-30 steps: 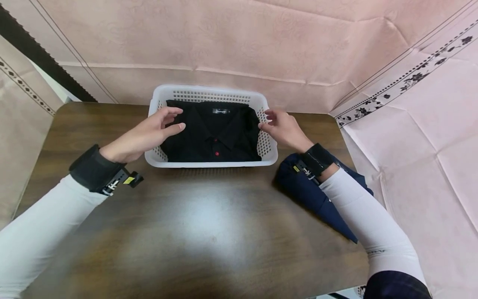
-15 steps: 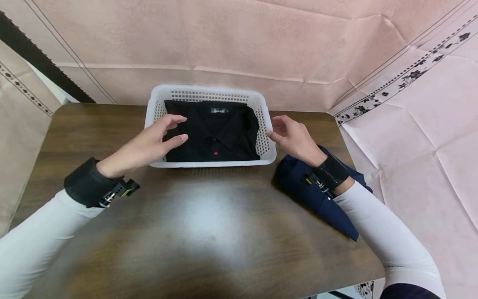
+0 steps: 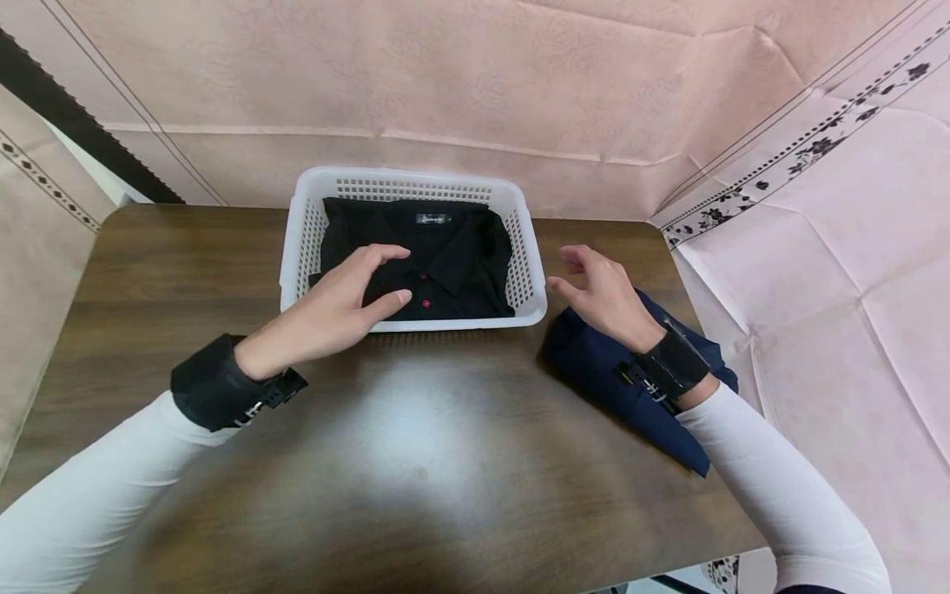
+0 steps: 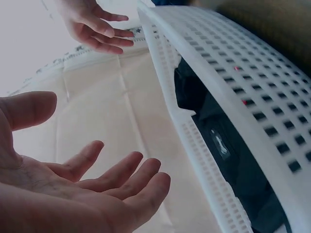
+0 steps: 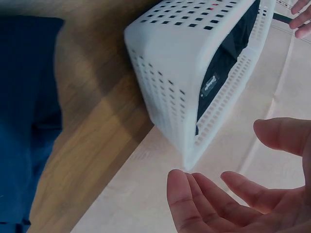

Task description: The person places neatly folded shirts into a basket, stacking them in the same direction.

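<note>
A folded black shirt [image 3: 463, 256] with red buttons and a collar label lies in a white perforated plastic basket [image 3: 525, 285] at the table's back. My left hand [image 3: 334, 305] hovers over the basket's front left part, thumb and fingers spread and holding nothing. In the left wrist view the left fingers [image 4: 131, 182] stand apart from the basket wall. My right hand [image 3: 604, 297] is just right of the basket, fingers relaxed with nothing in them. Beneath the right wrist lies a folded navy blue garment [image 3: 594, 367], partly hidden by the forearm.
The wooden table [image 3: 416, 462] reaches from the basket toward the person. A pink patterned cloth [image 3: 445, 82] hangs right behind the basket, and a pale cloth [image 3: 839, 330] with a floral border lies along the right side.
My left hand has moved right and nearer to me, over the front of the shirt. The right hand has drawn back from the basket's right rim toward the navy garment.
</note>
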A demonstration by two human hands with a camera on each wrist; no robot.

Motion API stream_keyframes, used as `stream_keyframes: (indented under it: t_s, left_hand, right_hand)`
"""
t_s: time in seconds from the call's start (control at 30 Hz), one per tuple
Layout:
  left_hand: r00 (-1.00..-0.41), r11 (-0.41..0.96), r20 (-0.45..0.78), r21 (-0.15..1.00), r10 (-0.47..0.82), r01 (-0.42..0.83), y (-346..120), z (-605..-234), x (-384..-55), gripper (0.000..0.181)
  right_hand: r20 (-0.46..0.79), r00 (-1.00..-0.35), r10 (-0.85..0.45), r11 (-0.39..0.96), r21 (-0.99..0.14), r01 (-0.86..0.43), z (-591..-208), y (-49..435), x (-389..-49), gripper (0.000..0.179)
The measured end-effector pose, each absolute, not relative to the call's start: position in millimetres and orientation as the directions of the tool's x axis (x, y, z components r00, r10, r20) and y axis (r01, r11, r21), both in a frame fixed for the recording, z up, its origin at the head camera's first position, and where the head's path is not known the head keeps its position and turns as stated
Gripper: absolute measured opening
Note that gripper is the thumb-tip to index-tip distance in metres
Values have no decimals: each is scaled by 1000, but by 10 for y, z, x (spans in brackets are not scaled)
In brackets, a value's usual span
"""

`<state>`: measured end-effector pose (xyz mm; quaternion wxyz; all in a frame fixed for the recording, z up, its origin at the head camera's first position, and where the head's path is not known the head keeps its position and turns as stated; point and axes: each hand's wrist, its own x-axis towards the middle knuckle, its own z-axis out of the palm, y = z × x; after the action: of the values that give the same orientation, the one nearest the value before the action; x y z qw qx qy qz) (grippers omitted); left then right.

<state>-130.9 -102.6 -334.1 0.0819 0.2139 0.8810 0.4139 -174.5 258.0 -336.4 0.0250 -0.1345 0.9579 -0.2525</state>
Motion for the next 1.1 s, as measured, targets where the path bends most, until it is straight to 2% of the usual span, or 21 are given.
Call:
stream_keyframes:
  t_s: [0.5,0.73,1.1]
  left_hand:
    - [-828,462,137,775,544,432,-586,-3334,-1116,53]
    - [-776,454,212,708,594,540,-399,-3376,-1005,53]
    - [-718,412,217,695,661,589,-124,-3434,-850,51]
  right_hand:
    - [-24,-982,-185,867,-474,-152,-3519,2856,-1619,57]
    - [-55,-986,-158,872,-475,-113,-3616,3043,-1511,59]
    - [-59,-990,-128,920,-379,-97,-3825,3348,-1398,61]
